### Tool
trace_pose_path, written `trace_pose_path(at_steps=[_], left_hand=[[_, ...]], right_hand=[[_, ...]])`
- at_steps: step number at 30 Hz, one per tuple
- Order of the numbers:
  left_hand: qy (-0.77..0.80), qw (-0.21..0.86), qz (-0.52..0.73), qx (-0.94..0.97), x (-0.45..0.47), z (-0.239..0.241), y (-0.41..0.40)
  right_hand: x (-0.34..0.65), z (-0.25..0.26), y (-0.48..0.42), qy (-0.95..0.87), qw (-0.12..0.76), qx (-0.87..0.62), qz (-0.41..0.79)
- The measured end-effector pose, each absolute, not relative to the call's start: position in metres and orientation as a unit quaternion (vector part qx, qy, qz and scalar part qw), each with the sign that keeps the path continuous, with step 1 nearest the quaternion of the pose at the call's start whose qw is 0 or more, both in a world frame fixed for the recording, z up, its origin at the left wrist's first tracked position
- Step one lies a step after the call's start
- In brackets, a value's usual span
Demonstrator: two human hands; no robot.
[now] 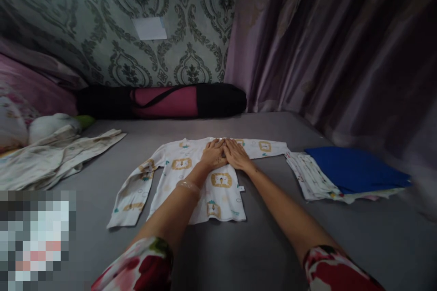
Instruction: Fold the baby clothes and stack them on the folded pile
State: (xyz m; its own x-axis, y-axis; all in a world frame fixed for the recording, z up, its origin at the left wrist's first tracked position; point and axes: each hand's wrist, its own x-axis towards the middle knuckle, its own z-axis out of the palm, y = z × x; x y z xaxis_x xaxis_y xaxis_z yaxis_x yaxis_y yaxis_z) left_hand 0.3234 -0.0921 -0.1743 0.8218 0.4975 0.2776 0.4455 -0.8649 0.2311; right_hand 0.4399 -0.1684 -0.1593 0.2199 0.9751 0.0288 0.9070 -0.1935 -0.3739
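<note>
A white long-sleeved child's shirt point(180, 179) with lion faces lies spread on the grey bed sheet point(273, 245). Its left sleeve bends down toward me, while the other stretches out to the right. My left hand point(215, 152) rests flat on the upper part of the shirt, fingers extended. Right beside it, my right hand point(235, 154) also lies flat on the cloth near the collar, its fingertips close to those of the left. The collar is partly hidden under both hands. A small tag shows at the shirt's right side edge.
To the right sits a stack of folded clothes point(307, 175) with a blue folded cloth point(355, 170) on top. Rumpled light clothing point(64, 157) lies at the left. A black and pink long bag point(167, 101) stretches along the wall, and purple curtains point(290, 41) hang at the right.
</note>
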Motion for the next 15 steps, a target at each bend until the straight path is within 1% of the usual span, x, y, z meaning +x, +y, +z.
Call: trace_pose_path(at_steps=[4, 10, 13, 15], left_hand=[[0.253, 0.090, 0.161, 0.950, 0.324, -0.174, -0.091], [0.253, 0.119, 0.155, 0.948, 0.322, -0.174, -0.090], [0.257, 0.130, 0.147, 0.946, 0.322, -0.174, -0.090], [0.265, 0.137, 0.137, 0.945, 0.324, -0.170, -0.091]], right_hand=[[0.459, -0.158, -0.176, -0.573, 0.109, -0.801, 0.134], [0.521, -0.148, -0.208, -0.441, 0.028, -0.890, 0.113], [0.541, -0.148, -0.218, -0.374, 0.023, -0.923, 0.087], [0.546, -0.149, -0.220, -0.361, 0.030, -0.929, 0.067]])
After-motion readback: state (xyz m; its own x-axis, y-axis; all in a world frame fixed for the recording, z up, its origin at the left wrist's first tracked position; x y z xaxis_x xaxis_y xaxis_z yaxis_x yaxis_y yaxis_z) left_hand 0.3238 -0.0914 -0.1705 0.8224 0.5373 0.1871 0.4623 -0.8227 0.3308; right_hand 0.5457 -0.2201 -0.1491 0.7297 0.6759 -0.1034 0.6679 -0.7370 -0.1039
